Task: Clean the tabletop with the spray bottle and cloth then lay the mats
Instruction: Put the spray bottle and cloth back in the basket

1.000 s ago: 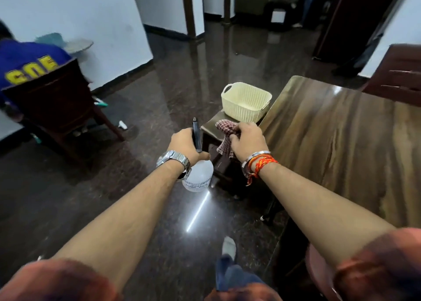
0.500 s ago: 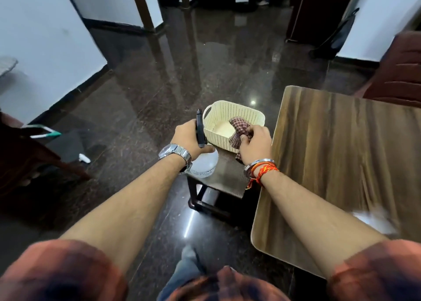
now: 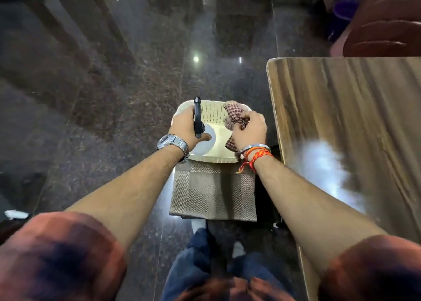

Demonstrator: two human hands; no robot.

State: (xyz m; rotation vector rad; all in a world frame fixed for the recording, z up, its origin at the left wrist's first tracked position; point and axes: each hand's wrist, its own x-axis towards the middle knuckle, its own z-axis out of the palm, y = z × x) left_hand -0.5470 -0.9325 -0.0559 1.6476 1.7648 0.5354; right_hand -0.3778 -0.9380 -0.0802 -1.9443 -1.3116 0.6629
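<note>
Spray bottle (image 3: 197,120), cloth (image 3: 232,116) now down in basket (image 3: 213,112)

Basket (image 3: 214,159): left of table (image 3: 341,109), just behind mats (image 3: 213,191). Spray bottle (image 3: 197,116): over basket's left half. Cloth (image 3: 232,115): over its right half. Chair (image 3: 387,27): beyond table.

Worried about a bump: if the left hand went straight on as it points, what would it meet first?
Probably the far wall of the basket, ahead of the left hand gripping the spray bottle; height above the rim is unclear.
</note>
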